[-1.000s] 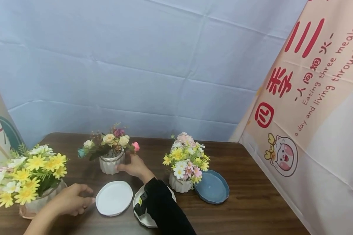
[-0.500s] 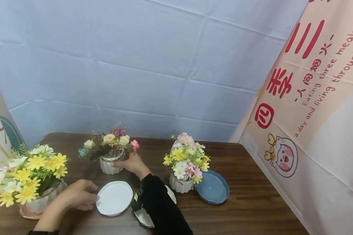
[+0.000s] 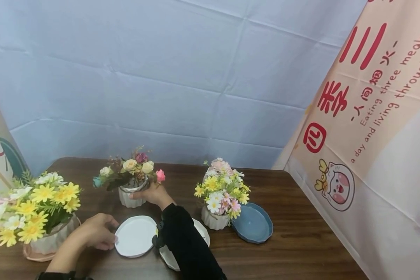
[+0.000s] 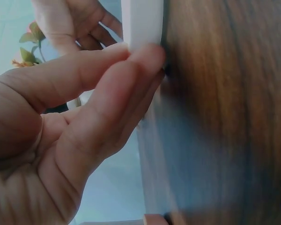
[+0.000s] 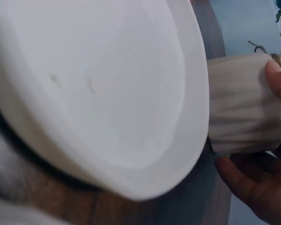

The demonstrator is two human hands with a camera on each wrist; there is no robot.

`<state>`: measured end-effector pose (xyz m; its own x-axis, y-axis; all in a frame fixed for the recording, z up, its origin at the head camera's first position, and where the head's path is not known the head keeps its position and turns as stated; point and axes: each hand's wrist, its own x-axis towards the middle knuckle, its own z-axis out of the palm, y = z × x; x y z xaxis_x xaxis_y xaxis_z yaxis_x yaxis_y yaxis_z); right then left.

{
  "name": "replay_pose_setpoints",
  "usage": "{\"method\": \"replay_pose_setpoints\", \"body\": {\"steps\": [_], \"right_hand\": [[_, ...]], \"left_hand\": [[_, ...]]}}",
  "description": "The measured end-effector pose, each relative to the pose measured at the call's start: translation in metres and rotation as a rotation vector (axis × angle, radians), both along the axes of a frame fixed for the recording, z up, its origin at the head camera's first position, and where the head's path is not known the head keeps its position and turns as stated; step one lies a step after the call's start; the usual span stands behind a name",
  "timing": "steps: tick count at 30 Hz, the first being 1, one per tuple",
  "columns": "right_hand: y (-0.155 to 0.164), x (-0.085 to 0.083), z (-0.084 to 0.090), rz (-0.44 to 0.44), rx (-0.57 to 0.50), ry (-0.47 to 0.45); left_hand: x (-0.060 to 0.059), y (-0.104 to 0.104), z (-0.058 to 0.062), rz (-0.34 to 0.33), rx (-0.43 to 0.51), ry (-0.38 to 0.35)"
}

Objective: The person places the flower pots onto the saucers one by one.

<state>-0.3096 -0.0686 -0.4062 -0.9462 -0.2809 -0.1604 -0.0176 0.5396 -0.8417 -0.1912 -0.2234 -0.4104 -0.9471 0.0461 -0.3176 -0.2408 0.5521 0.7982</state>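
On the wooden table [image 3: 294, 241], the left hand [image 3: 97, 234] pinches the near-left rim of the white saucer [image 3: 135, 235] between thumb and fingertips. Behind the saucer, the right hand [image 3: 153, 194] curls round the ribbed white flowerpot [image 3: 129, 196] of roses, seemingly lifted slightly, though its base is unclear.

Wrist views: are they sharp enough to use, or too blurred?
Left wrist: fingers on the white saucer rim fairly sharp, table smeared. Right wrist: saucer close and soft, ribbed pot clearer. Head: evenly lit, sharp.
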Motion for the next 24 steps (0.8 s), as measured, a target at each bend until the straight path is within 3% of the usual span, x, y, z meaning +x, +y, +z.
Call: {"method": "replay_pose_setpoints", "body": {"steps": [12,17,24], "right_hand": [[0.005,-0.006,0.003,0.026,0.070,-0.006],[0.006,-0.006,0.005,0.045,0.069,-0.001],[0.007,-0.006,0.006,0.047,0.056,0.021]], "left_hand": [[0.003,0.010,-0.003,0.021,0.010,0.021],[0.004,0.011,0.000,0.017,0.000,0.033],[0.006,0.003,0.010,0.024,-0.053,0.107]]}}
